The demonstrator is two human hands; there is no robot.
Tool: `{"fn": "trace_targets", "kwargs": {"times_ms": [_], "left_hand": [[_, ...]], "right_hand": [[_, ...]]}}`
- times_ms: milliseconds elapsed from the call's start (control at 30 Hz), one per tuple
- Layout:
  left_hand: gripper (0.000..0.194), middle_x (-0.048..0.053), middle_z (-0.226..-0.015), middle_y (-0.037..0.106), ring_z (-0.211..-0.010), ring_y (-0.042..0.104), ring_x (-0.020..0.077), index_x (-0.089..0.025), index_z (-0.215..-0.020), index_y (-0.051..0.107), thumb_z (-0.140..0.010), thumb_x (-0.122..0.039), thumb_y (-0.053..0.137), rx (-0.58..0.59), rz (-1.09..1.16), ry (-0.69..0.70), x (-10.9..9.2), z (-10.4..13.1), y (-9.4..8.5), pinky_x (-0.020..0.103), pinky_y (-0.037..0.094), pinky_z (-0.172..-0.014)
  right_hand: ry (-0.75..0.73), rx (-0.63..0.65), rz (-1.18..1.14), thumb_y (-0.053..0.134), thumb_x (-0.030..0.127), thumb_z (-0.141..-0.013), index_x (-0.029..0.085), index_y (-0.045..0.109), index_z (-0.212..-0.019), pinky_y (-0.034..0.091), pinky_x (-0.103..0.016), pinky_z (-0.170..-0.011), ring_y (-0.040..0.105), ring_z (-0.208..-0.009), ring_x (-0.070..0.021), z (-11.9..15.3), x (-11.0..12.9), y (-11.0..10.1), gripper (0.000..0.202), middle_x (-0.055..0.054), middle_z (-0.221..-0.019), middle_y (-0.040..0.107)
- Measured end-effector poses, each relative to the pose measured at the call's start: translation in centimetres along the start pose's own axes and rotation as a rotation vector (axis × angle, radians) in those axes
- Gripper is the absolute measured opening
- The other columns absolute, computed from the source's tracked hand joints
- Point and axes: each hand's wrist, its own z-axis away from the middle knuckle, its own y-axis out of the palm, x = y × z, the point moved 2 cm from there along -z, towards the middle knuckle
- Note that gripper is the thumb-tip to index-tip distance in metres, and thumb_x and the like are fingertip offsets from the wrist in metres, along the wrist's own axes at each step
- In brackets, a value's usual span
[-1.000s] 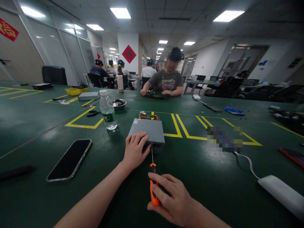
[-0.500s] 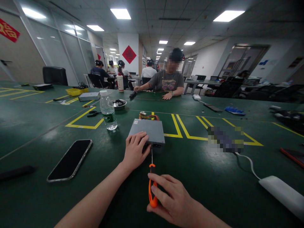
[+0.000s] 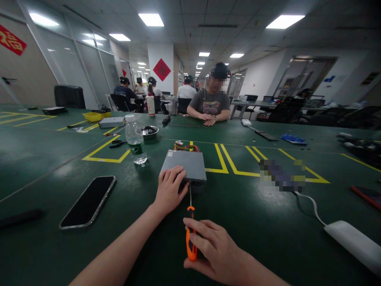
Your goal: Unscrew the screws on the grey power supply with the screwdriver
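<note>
A grey metal computer power supply unit (image 3: 184, 161) lies on the green table with a bundle of colored wires (image 3: 186, 147) at its far side. My left hand (image 3: 170, 186) steadies it, fingers over the top at the left front corner and thumb by the front face. In my right hand (image 3: 216, 248) is a screwdriver (image 3: 191, 238) with an orange and black handle, held between thumb and fingers. Its shaft points away from me, and the tip meets the unit's front face near my left thumb. The exact contact spot is too small to make out.
To the left are a phone (image 3: 88, 202), a water bottle (image 3: 135, 143) and a metal bowl (image 3: 149, 132) of dark parts. On the right, a white cable runs to a white power bank-like block (image 3: 353, 244). Across the table sits a person (image 3: 210, 104).
The person opposite has let go of the black object on the table and brought both hands together. My hands and the screwdriver have barely moved.
</note>
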Motion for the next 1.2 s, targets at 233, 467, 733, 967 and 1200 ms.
{"fn": "trace_targets", "kwargs": {"times_ms": [233, 467, 733, 967, 1200], "left_hand": [[0.029, 0.008, -0.12, 0.057, -0.115, 0.047, 0.0237, -0.021, -0.112, 0.051, -0.085, -0.028, 0.05, 0.006, 0.01, -0.01, -0.18, -0.06, -0.17, 0.041, 0.031, -0.094], [0.029, 0.008, -0.121, 0.056, -0.115, 0.047, 0.024, -0.021, -0.112, 0.051, -0.085, -0.029, 0.049, 0.017, 0.007, -0.01, -0.25, -0.13, -0.27, 0.041, 0.03, -0.094], [0.03, 0.008, -0.119, 0.058, -0.113, 0.049, 0.024, -0.021, -0.112, 0.052, -0.083, -0.027, 0.051, 0.001, 0.01, -0.018, -0.34, -0.15, -0.25, 0.042, 0.032, -0.093], [0.03, 0.008, -0.119, 0.058, -0.114, 0.048, 0.0234, -0.021, -0.112, 0.051, -0.083, -0.027, 0.051, -0.007, 0.01, -0.01, -0.28, -0.12, -0.28, 0.042, 0.03, -0.097], [0.029, 0.008, -0.12, 0.057, -0.114, 0.048, 0.0239, -0.021, -0.112, 0.051, -0.084, -0.028, 0.05, 0.005, 0.004, -0.009, -0.4, -0.17, -0.41, 0.041, 0.031, -0.093]], "right_hand": [[-0.023, 0.139, 0.057, 0.043, 0.032, -0.093, 0.015, 0.052, -0.109, 0.05, -0.032, -0.078, 0.062, -0.093, -0.019, -0.22, 0.18, 0.17, 0.024, -0.017, -0.11, 0.06], [0.02, 0.065, 0.016, 0.039, 0.037, -0.095, 0.014, 0.053, -0.099, 0.051, -0.029, -0.076, 0.061, -0.093, -0.0172, -0.07, 0.04, 0.29, 0.028, -0.015, -0.103, 0.064], [-0.023, 0.108, 0.037, 0.044, 0.036, -0.093, 0.015, 0.054, -0.105, 0.05, -0.032, -0.077, 0.062, -0.089, -0.0183, 0.04, 0.09, 0.53, 0.026, -0.017, -0.11, 0.061], [0.045, 0.158, 0.002, 0.042, 0.04, -0.093, 0.014, 0.052, -0.108, 0.05, -0.03, -0.079, 0.061, -0.095, -0.0186, -0.13, 0.17, 0.38, 0.031, -0.015, -0.109, 0.061], [-0.014, 0.046, 0.043, 0.038, 0.035, -0.095, 0.013, 0.054, -0.101, 0.05, -0.032, -0.076, 0.062, -0.093, -0.0189, -0.07, 0.18, 0.39, 0.028, -0.017, -0.104, 0.063]]}}
